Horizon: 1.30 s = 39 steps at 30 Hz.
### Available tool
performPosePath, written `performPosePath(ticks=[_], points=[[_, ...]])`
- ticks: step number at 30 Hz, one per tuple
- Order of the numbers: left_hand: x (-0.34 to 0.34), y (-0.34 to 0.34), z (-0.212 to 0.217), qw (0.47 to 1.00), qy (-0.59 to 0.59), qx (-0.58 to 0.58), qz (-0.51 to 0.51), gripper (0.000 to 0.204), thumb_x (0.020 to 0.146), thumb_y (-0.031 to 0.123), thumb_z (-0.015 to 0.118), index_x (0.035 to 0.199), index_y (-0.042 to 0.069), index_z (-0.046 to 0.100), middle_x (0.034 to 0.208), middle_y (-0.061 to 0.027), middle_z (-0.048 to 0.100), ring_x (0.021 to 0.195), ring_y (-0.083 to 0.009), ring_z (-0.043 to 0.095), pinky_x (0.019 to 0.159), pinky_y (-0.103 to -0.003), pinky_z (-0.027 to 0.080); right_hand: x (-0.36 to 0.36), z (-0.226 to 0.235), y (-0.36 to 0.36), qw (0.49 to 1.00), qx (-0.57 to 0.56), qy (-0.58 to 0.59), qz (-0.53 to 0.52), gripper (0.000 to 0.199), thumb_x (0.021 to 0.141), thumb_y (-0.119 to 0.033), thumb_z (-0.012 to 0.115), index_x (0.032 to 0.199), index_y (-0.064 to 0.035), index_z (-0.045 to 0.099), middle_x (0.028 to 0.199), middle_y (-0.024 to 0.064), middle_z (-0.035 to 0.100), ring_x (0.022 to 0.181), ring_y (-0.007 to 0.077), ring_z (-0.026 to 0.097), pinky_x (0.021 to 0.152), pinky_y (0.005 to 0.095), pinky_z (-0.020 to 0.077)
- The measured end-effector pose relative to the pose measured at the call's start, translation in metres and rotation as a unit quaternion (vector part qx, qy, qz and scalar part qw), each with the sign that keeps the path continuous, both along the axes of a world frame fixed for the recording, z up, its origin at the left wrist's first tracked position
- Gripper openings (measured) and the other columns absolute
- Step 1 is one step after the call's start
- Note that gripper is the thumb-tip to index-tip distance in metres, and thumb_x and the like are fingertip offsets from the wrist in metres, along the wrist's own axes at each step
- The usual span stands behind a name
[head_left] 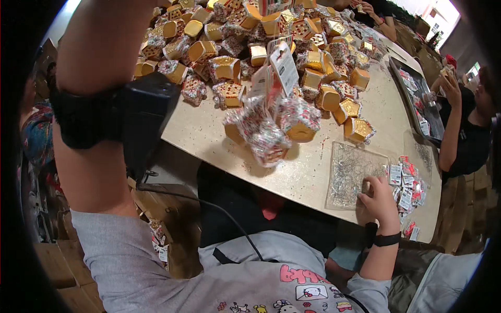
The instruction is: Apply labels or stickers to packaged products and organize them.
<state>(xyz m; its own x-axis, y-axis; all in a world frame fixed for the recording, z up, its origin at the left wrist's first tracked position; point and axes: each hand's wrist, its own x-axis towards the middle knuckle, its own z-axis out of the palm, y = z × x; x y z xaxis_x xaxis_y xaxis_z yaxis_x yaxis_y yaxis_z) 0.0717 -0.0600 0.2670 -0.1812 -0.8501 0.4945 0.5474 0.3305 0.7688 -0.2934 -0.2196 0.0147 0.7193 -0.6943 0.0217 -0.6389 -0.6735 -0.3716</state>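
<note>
A shallow, clear, rectangular wire tray (331, 177), strewn with thin silvery wire pieces (349, 172), lies near the edge. The right hand (381, 202) is at its right side, thumb and forefinger of the grip apart; whether a fine wire sits between them cannot be told. The left hand's grip is out of view, so I cannot tell its state. Left of the wire tray, a hanging bunch of speckled, gold-based house ornaments (263, 138) with white paper tags (284, 68) hides some of the table (308, 175). Beyond and left spreads a heap of similar houses (224, 68). Red-and-white tags (407, 182) lie just right of the wire tray; a long black tray (402, 96) stands beyond them. The table is cream and crumb-specked. A co-worker (472, 130) sits farther right; brown cardboard boxes (52, 261) stand far left of the wire tray.
</note>
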Motion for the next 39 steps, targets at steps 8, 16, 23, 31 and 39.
performPosePath(ticks=[8,16,23,31,39], points=[[-0.017,0.016,-0.006,0.94,-0.176,0.016,0.292,0.037,0.083,0.003,0.048,0.118,-0.008,0.045,0.1,-0.0157,0.06,0.081,-0.0174,0.062,0.076,-0.026,0.049,0.02,0.005,-0.008,0.996,0.024,0.058,0.065,0.009,0.069,-0.006,0.063,0.077,-0.0011,0.062,0.076,0.0145,0.057,0.073,0.0325,0.057,0.066,0.0368,0.0471],[-0.063,0.002,-0.053,0.841,-0.35,-0.031,0.412,0.046,0.082,0.005,0.053,0.126,-0.003,0.041,0.125,-0.0256,0.04,0.09,-0.0238,0.059,0.079,-0.029,0.05,0.006,0.007,-0.017,0.994,-0.053,-0.082,0.042,0.007,0.071,-0.003,0.059,0.077,0.0004,0.062,0.075,0.0166,0.058,0.074,0.0337,0.057,0.064,0.0375,0.0454],[-0.091,-0.023,-0.137,0.93,-0.176,0.149,0.286,0.049,0.077,-0.001,0.049,0.126,0.0,0.044,0.113,-0.0136,0.057,0.062,-0.0103,0.06,0.057,-0.021,0.05,0.004,0.017,-0.012,0.994,-0.042,-0.101,-0.013,0.009,0.076,-0.006,0.059,0.079,0.0027,0.061,0.071,0.0174,0.058,0.069,0.0323,0.057,0.063,0.0356,0.0453],[-0.141,-0.024,-0.193,0.818,-0.459,0.063,0.342,0.045,0.077,0.005,0.062,0.12,0.009,0.053,0.095,-0.0084,0.065,0.064,-0.0117,0.061,0.058,-0.025,0.049,0.017,0.034,0.0,0.979,-0.059,-0.195,-0.024,0.011,0.077,-0.008,0.061,0.081,0.0022,0.062,0.072,0.015,0.059,0.064,0.0268,0.058,0.06,0.0317,0.0457],[-0.153,-0.034,-0.197,0.768,-0.522,-0.003,0.371,0.037,0.078,0.012,0.062,0.114,0.013,0.058,0.085,-0.0122,0.064,0.066,-0.0219,0.063,0.06,-0.03,0.049,0.013,0.01,0.001,0.93,0.179,-0.298,-0.119,0.014,0.081,-0.011,0.06,0.081,0.0031,0.062,0.066,0.0036,0.058,0.06,0.0088,0.053,0.055,0.0231,0.0421]])
